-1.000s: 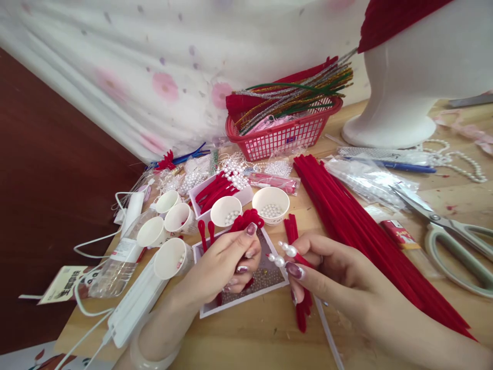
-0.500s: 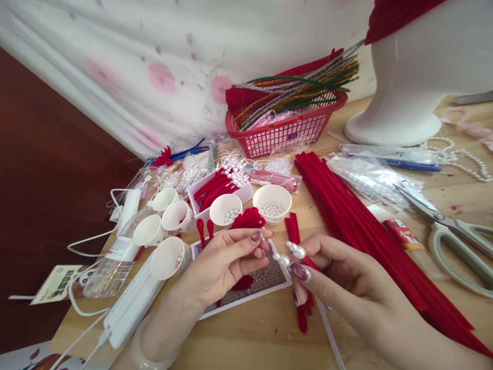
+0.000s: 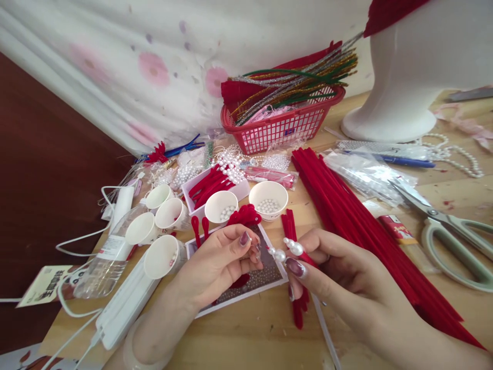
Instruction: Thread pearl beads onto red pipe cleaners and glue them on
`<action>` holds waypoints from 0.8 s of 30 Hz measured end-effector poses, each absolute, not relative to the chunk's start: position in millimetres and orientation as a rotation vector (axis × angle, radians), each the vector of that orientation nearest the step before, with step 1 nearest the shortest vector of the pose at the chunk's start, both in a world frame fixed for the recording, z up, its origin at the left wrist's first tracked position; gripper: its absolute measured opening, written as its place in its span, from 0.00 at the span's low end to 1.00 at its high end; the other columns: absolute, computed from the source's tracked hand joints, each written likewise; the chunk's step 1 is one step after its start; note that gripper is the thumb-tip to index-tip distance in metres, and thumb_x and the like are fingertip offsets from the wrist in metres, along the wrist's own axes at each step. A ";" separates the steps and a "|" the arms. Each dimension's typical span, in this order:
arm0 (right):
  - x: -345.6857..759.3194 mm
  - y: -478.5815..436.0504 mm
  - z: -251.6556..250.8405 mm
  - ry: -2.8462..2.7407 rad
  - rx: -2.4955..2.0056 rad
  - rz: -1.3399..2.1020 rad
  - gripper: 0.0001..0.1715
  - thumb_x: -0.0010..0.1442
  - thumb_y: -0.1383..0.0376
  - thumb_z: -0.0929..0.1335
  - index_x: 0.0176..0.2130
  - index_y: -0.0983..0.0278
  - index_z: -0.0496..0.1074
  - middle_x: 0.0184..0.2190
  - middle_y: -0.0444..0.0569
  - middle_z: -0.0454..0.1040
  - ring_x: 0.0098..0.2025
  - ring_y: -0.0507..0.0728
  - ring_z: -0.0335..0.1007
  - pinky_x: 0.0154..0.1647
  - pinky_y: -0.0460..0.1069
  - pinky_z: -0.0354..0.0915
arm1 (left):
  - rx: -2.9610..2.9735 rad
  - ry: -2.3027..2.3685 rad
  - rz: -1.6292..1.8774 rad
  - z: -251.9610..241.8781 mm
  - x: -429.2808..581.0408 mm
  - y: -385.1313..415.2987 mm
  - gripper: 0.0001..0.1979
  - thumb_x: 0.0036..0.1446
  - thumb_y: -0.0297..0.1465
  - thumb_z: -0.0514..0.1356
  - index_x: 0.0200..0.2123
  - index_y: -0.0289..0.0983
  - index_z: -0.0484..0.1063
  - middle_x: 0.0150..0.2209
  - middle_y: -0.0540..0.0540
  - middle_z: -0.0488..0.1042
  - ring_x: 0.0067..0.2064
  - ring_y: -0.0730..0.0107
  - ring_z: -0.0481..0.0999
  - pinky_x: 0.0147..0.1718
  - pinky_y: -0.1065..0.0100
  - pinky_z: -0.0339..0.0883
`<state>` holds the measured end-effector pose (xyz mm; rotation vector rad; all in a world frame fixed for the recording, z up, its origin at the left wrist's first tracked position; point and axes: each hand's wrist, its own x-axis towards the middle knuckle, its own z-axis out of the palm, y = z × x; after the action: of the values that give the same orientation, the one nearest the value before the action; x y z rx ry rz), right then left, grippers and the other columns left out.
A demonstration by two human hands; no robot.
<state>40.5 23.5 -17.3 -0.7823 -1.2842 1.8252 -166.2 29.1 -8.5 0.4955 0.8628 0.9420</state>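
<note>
My right hand pinches red chenille stems between thumb and fingers. White pearl beads sit in a row at the tip of one stem, and a second short row of pearls sticks out to the left by my thumbnail. Close by on the left, my left hand has thumb and forefinger drawn together in a pinch; whatever they hold is too small to name. Beneath it lies a shallow white-edged tray of small beads with red chenille loops. Short red stems lie under my right hand.
Paper cups with beads stand behind the tray, more cups left beside a power strip and plastic bottle. Long red chenille stems and scissors lie right. A red basket and white stand are behind.
The whole view has shifted slightly, so things sit a little further left and higher. My left fingertips have curled slightly and remain apart from the pearls. My right hand keeps its grip.
</note>
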 end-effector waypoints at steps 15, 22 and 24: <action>43.1 22.3 -17.5 -1.313 -0.755 1.806 0.11 0.69 0.57 0.69 0.36 0.60 0.70 0.28 0.42 0.75 0.30 0.51 0.69 0.31 0.46 0.66 | 1.109 1.364 1.037 12.9 -178.8 25.8 0.03 0.55 0.33 0.71 0.32 0.40 0.83 0.38 0.49 0.84 0.35 0.75 0.81 0.38 0.75 0.75; 42.6 22.2 -15.4 -1.369 -0.776 1.780 0.13 0.69 0.55 0.67 0.36 0.60 0.69 0.28 0.44 0.75 0.28 0.53 0.70 0.29 0.47 0.66 | 0.868 1.105 1.132 10.9 -167.5 24.4 0.08 0.40 0.33 0.78 0.24 0.41 0.84 0.28 0.52 0.81 0.29 0.80 0.77 0.31 0.82 0.72; 43.8 21.3 -12.8 -1.405 -0.781 1.756 0.14 0.69 0.54 0.67 0.35 0.60 0.69 0.28 0.44 0.75 0.28 0.53 0.70 0.29 0.47 0.65 | 0.826 1.062 1.127 9.7 -163.1 23.7 0.08 0.40 0.32 0.79 0.24 0.42 0.84 0.25 0.53 0.80 0.26 0.82 0.76 0.28 0.83 0.71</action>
<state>43.8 21.3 -12.8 -0.7814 -1.4053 1.7556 -163.1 23.7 9.7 0.8260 1.0620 1.1273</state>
